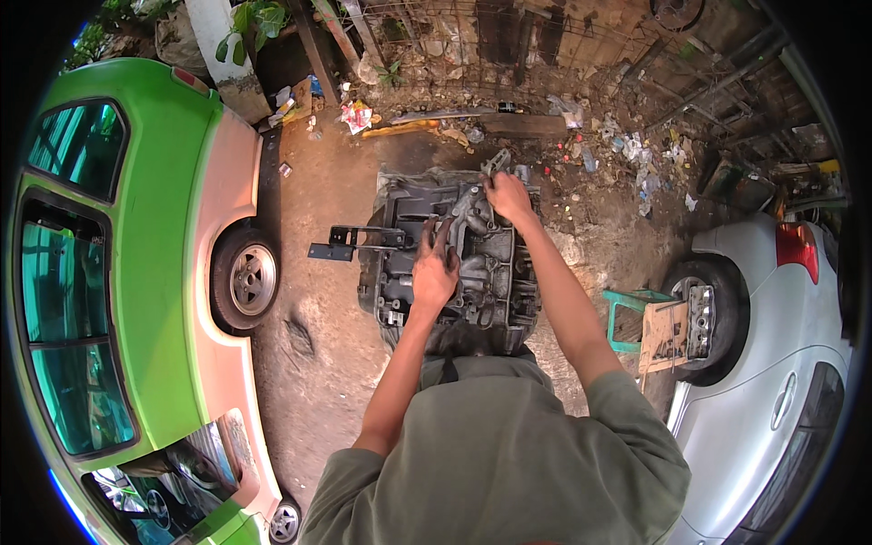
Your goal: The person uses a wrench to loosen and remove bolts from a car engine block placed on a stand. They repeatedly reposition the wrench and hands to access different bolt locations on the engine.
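A large, greasy, dark metal engine or gearbox unit [486, 245] sits on the ground right in front of me; which of the two it is I cannot tell. My left hand [436, 270] rests over its middle, the blackened fingers stretched out and apart. Farther off, at the unit's far right corner, my right hand [509, 196] has its fingers curled together beside a small grey metal bracket [497, 163]. What lies between those fingers is hidden. A black flat bracket with holes [331, 251] sticks out from the unit's left side.
On the left stands a green and pink car [154, 227], on the right a silver car [754, 436]. A green stool [625, 298] beside the silver car's wheel bears a wooden board [661, 336] and a metal part [700, 322]. Litter [636, 154] and a plank [522, 125] lie beyond.
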{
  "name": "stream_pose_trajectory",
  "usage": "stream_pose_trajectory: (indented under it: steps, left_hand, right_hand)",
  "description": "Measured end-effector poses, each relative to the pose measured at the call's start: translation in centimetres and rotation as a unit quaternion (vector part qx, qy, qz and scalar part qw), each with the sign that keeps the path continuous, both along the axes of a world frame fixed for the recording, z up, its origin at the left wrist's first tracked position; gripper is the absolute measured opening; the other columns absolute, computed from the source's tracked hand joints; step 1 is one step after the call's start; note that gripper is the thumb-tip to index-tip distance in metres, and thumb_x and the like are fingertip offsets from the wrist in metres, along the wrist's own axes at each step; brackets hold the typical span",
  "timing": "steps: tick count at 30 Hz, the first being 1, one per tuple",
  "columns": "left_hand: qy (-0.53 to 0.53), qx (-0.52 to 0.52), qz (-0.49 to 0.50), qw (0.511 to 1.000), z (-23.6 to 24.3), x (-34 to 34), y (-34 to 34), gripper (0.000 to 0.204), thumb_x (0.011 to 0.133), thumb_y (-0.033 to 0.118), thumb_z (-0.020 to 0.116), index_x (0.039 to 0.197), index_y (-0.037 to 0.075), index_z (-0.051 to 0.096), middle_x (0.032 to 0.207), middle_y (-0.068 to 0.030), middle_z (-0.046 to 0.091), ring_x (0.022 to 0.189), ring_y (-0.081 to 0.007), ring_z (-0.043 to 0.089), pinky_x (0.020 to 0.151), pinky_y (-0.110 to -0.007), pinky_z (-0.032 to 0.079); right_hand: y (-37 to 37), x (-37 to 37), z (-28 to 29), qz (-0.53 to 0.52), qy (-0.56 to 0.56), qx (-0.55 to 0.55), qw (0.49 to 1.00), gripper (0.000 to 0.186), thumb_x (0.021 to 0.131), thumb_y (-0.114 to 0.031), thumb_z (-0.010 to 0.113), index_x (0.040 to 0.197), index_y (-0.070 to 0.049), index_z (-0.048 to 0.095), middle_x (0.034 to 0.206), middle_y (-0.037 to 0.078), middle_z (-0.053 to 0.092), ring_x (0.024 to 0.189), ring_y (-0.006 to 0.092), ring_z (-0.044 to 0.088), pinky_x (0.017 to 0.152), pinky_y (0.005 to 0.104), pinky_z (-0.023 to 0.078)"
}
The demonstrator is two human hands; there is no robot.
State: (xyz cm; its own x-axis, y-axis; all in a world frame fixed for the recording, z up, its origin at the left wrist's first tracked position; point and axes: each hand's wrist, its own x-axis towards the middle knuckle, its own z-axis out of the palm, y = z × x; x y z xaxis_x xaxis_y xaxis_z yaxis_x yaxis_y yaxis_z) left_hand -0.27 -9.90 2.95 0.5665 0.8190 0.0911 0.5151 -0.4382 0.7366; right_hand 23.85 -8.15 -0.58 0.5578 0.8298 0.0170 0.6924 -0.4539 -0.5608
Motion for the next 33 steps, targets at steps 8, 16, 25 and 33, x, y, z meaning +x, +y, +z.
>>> stream_pose_trajectory:
  steps: [8,16,25,33]
  left_hand:
    - [0.000,0.020,-0.003,1.000,0.1,0.0,0.0,0.056,0.092,0.006,0.058,0.147,0.013,0.050,0.151,-0.0236,0.043,0.130,-0.0473,0.052,0.102,-0.051,0.050]
    - [-0.002,0.026,-0.005,1.000,0.1,0.0,0.1,0.057,0.092,0.006,0.058,0.147,0.014,0.050,0.152,-0.0230,0.042,0.132,-0.0465,0.051,0.104,-0.051,0.049]
    - [0.001,0.032,-0.010,0.999,0.0,-0.1,0.1,0.058,0.092,0.006,0.059,0.148,0.015,0.049,0.152,-0.0236,0.042,0.133,-0.0463,0.049,0.106,-0.051,0.048]
    - [0.002,0.030,-0.010,0.999,0.0,-0.1,0.1,0.058,0.092,0.007,0.059,0.148,0.015,0.049,0.153,-0.0236,0.041,0.133,-0.0466,0.049,0.104,-0.050,0.049]
  right_hand:
    - [-2.1,1.5,2.7,-0.143,0.307,0.254,0.906,0.041,0.103,-0.032,0.061,0.086,0.004,0.067,0.064,0.017,0.067,0.055,0.0237,0.067,0.053,0.0386,0.050]
    - [-10.7,-4.8,0.8,-0.102,0.458,0.427,0.773,0.022,0.106,-0.017,0.055,0.113,0.004,0.058,0.084,0.017,0.070,0.069,0.0225,0.071,0.065,0.0336,0.058]
    - [-14.5,-8.6,-1.1,-0.140,0.437,0.413,0.786,0.026,0.108,-0.017,0.051,0.119,0.007,0.055,0.098,0.021,0.069,0.086,0.0255,0.072,0.082,0.0370,0.059]
    - [-13.9,-10.8,-0.4,-0.127,0.367,0.396,0.832,0.021,0.108,-0.007,0.047,0.122,0.007,0.055,0.105,0.018,0.067,0.094,0.0227,0.071,0.085,0.0343,0.059]
